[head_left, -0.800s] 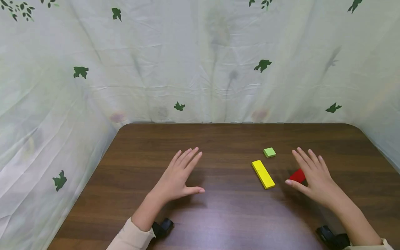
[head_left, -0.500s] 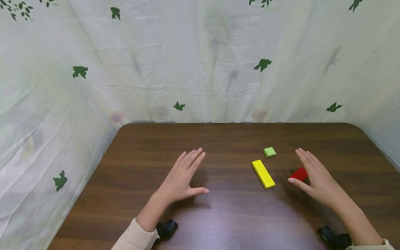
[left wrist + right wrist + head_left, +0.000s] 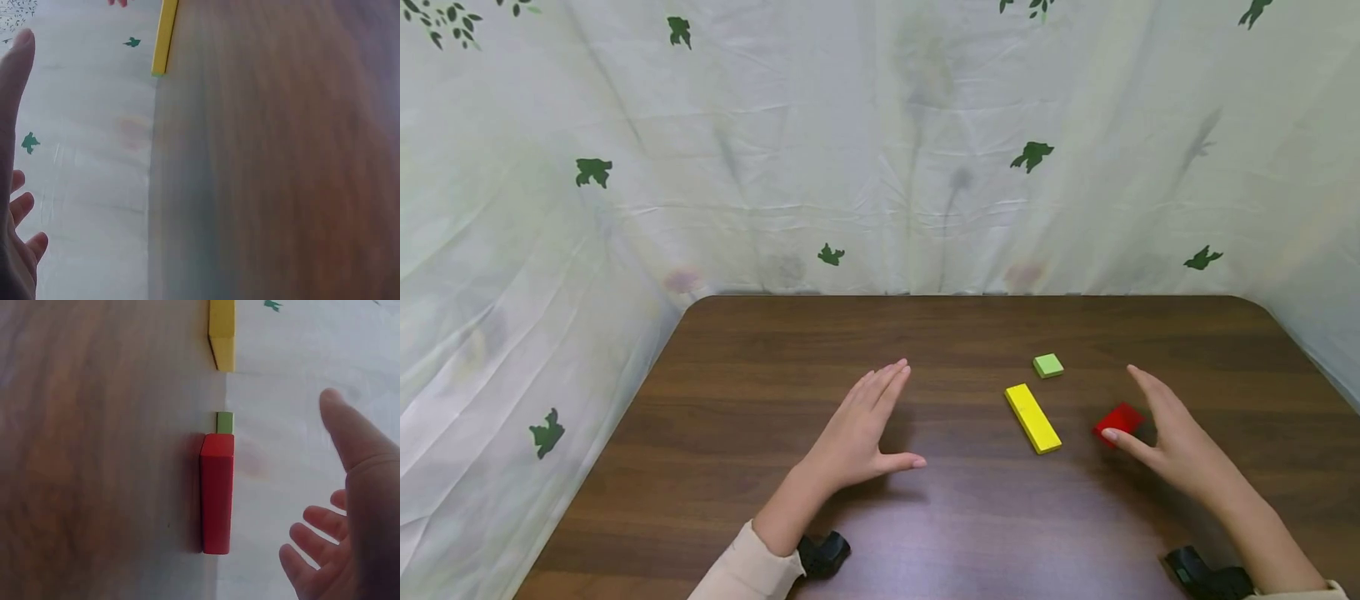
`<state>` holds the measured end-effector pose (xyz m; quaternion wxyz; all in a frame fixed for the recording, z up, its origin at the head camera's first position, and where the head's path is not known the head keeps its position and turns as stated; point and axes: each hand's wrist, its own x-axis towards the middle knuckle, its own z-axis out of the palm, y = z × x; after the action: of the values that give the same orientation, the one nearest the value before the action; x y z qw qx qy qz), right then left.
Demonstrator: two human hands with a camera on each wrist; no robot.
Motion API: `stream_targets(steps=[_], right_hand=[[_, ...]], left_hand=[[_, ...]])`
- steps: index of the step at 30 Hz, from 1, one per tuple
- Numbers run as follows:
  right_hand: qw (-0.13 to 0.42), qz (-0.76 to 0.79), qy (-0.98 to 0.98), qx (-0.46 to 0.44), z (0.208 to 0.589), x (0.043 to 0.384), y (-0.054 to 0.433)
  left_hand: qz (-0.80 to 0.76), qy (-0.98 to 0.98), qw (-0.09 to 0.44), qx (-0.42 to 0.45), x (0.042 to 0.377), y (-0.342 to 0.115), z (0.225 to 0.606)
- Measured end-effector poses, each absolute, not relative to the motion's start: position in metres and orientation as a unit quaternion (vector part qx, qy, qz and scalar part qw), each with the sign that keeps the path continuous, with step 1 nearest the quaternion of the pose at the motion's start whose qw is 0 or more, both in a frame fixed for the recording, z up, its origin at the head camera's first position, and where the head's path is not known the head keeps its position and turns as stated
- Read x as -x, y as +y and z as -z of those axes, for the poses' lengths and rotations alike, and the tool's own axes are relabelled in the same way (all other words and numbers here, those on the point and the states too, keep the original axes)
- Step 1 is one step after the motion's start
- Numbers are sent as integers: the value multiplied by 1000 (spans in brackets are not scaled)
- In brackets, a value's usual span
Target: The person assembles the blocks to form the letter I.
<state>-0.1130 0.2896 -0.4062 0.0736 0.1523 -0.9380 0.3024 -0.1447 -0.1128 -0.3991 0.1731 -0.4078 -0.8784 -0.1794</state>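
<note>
My left hand [image 3: 859, 433] hovers over the middle of the table, fingers extended and thumb spread apart, holding nothing. On the right, my right hand [image 3: 1176, 442] is held above a red block [image 3: 1122, 419], its thumb covering part of it in the head view. In the right wrist view the red block [image 3: 216, 500] stands apart from the fingers. A long yellow block [image 3: 1033, 419] lies between the hands, closer to the right one. Behind it is a small light green block [image 3: 1048, 365].
The brown wooden table [image 3: 775, 333] has rounded far corners. A pale curtain [image 3: 880, 167] with green bird shapes hangs behind it and at both sides. Each wrist carries a black camera [image 3: 825, 555] on a strap.
My left hand has moved to the right, and its fingers have drawn closer together. My right hand has shifted slightly right and turned, so more of the red block shows. The blocks have stayed put.
</note>
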Motion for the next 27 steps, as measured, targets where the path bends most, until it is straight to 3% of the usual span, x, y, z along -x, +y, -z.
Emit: stream_targets(steps=[27], right_hand=[[86,-308,-939,-124,428,114,302]], left_hand=[[242,-888,111,376,145,-73,419]])
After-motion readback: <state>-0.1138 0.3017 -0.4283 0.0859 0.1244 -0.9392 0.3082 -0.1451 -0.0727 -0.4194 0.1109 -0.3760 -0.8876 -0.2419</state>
